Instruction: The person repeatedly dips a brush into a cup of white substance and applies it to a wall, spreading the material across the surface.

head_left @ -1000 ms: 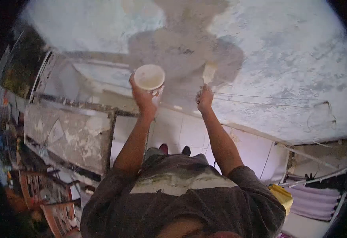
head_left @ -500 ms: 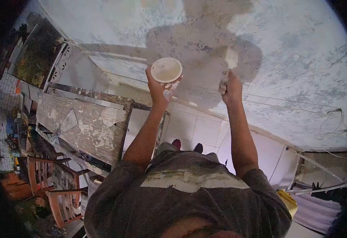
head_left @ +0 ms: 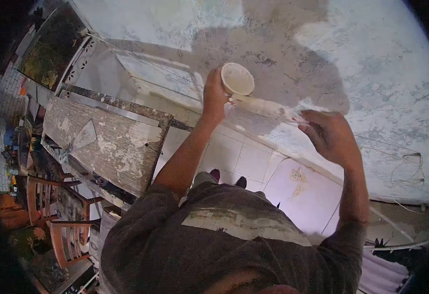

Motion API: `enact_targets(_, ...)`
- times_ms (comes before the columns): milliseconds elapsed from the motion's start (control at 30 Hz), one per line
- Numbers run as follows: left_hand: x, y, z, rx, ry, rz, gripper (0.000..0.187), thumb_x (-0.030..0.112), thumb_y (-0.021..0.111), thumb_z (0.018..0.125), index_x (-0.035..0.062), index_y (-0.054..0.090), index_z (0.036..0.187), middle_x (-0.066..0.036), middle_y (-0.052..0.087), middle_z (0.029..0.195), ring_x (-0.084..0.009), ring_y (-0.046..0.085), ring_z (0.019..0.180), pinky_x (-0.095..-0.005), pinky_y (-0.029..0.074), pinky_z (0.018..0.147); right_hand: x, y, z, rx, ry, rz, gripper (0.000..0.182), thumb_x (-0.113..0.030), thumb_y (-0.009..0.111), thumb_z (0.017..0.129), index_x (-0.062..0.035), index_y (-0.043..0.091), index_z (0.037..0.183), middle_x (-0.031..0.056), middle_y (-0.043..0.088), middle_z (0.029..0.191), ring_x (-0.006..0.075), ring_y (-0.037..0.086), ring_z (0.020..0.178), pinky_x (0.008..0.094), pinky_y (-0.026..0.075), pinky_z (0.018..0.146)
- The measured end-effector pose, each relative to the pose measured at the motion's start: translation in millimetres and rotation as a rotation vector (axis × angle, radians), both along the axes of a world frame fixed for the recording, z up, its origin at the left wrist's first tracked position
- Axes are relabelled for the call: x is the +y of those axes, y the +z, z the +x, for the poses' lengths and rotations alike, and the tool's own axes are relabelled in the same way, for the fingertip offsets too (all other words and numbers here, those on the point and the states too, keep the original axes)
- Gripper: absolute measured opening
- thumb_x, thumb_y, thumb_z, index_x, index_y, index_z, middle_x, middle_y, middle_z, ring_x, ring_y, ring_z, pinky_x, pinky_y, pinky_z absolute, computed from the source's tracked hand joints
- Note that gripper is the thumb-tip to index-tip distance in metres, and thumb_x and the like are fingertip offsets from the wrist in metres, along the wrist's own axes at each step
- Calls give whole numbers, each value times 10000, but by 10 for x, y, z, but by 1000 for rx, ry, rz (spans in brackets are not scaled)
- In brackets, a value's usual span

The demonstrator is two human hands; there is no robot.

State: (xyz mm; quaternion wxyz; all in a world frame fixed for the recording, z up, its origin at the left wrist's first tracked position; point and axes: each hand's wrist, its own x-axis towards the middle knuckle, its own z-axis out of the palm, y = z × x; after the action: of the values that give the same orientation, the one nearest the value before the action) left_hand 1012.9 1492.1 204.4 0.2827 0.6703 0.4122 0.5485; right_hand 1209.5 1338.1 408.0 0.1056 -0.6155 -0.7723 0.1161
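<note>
Left hand (head_left: 214,98) closed round the side of the white cup (head_left: 237,79) – its open mouth faces me, pale inside. Right hand (head_left: 333,139) gripping one end of a pale tool (head_left: 263,107) between thumb and fingers. The tool is blurred; it lies nearly crosswise between my hands, its far end at the cup's lower rim. Whether the two touch, I cannot tell.

Cup and tool are both held up in front of the wall (head_left: 386,73), patchy white and blue-grey, with a broad shadow across it. Thin cord (head_left: 410,169) against the wall, near its lower edge, out beyond my right hand. Tiled floor (head_left: 224,152) meets the wall along that edge – stained patch (head_left: 298,181) on the tiles, below the tool in my view. Scuffed board (head_left: 111,142) off to my left, wooden chair (head_left: 70,245) near its lower edge.
</note>
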Motion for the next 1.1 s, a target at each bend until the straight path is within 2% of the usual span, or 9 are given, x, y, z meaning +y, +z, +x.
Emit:
enact_targets(333,-170,164,103,97,-1,155,611,92,746,649,15,479,1193,-174,526,1096,-368,525,1033,-434,455,868,304,163,-230,-431,108,-53,191,-224,587,852,-64,650,935,174,633,724,368,620,687,454,479,633)
enact_targets(533,-191,185,67,10,9,176,619,119,751,657,27,475,1204,-157,526,1076,-353,530,1018,-417,455,864,375,45,53,9,134,-245,231,-237,606,861,-17,642,924,135,603,640,270,607,580,389,460,587)
enact_targets(600,-162,155,46,-52,-7,113,662,116,777,626,33,472,1207,-152,527,1070,-350,530,1014,-416,453,863,360,-6,190,235,30,-370,271,-268,596,887,0,635,898,40,532,583,143,499,495,304,408,503)
enact_targets(700,-147,120,5,89,86,85,765,95,832,540,44,469,1212,-142,527,1088,-333,532,1033,-409,454,875,203,-162,378,536,-168,-431,288,-292,563,917,-16,630,871,-29,453,568,65,380,462,240,313,427)
enact_targets(833,10,-172,17,-104,28,-76,784,121,860,530,35,465,1202,-151,544,1115,-299,537,1070,-408,452,890,-38,-541,519,993,-363,-424,291,-314,535,930,-43,621,871,-42,433,556,49,331,419,228,238,380)
enact_targets(900,44,-201,37,-221,-34,-178,832,129,879,496,37,461,1209,-146,541,1124,-299,535,1074,-402,451,895,-147,-731,469,998,-410,-367,278,-298,534,931,-40,622,878,-45,431,558,46,331,431,224,241,391)
enact_targets(967,-116,56,-10,60,138,8,854,116,883,479,34,455,1213,-148,537,1131,-298,535,1076,-405,448,905,-239,-853,364,1001,-448,-322,265,-282,532,931,-37,623,886,-48,429,559,44,330,443,220,244,401)
enact_targets(1067,-158,97,37,21,126,16,823,58,848,488,31,460,1213,-144,514,1112,-322,521,1059,-403,444,895,-304,-945,195,927,-410,-246,239,-239,546,916,-14,629,917,-3,453,556,70,356,467,241,279,427)
enact_targets(1100,-162,102,36,27,119,19,823,58,848,488,31,460,1213,-144,514,1112,-322,521,1059,-403,444,895,-318,-929,160,739,-293,-126,228,-216,552,905,-3,628,932,25,462,567,83,370,484,259,303,443)
